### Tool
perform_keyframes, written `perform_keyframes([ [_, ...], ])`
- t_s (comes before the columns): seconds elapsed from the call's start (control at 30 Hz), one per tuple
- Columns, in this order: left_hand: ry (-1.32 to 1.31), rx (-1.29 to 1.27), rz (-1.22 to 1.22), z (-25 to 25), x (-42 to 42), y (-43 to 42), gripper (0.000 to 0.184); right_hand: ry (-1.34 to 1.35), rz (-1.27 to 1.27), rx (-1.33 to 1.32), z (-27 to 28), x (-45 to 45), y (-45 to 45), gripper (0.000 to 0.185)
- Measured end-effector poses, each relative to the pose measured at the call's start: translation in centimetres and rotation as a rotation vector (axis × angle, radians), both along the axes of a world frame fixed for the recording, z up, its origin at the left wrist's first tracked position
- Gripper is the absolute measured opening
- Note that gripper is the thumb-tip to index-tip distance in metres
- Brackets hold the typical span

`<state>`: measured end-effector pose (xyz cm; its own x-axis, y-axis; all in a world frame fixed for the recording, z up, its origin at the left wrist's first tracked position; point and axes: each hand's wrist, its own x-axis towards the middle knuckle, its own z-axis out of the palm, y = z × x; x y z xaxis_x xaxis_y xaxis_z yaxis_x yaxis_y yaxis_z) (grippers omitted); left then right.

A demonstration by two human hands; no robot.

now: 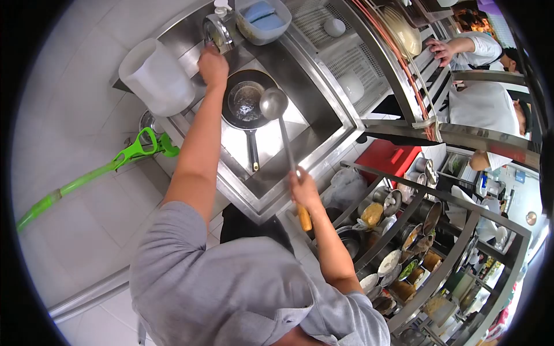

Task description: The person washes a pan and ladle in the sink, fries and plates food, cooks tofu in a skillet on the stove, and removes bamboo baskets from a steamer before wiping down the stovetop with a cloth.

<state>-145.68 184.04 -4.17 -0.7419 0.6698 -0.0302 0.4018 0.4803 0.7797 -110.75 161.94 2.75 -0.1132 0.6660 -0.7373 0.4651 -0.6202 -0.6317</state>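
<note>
One ladle (273,104) in closed right grip (306,190); pan (246,106) ahead, near left grip (213,67) (closure unclear).

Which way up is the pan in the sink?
Open side up: the pan shows its inside, shiny and wet-looking at the middle. Cannot tell how much liquid.

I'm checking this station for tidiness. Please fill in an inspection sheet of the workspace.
Surface: metal sink, bottom brightly lit.
Job's things: frying pan in the sink, inside shiny; ladle with its bowl over the pan's edge.
Clutter: white container and plastic tub with blue items by the sink; green tool.
Hands: left hand at a shiny metal item, contact unclear; right hand grips the ladle's handle.
Cables: orange lines, possibly pipes.
Surroundings: other people; food bowls.
</note>
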Motion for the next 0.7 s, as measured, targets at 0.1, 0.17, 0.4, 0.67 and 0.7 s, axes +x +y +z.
perform_keyframes([
  [0.1,-0.967,0.677,0.418,-4.4,0.3,0.0,0.061,-0.129,0.083,0.032,-0.5,-0.8,0.3,0.043],
  [0.17,-1.092,0.523,0.5,-5.8,1.4,-1.9,0.062,-0.255,0.237,0.134,-1.4,-1.7,1.4,0.046],
  [0.4,-0.557,-0.101,0.364,-15.3,12.7,-14.2,0.035,-0.322,0.472,0.391,-13.3,-2.8,2.6,0.042],
  [0.67,-0.821,-0.673,0.511,-20.3,22.0,-20.7,0.062,-0.075,0.478,-0.095,-6.5,-5.7,6.3,0.035],
  [0.7,-0.793,-0.745,0.512,-20.1,22.2,-20.9,0.063,0.016,0.385,-0.204,-6.3,-5.6,6.3,0.036],
])
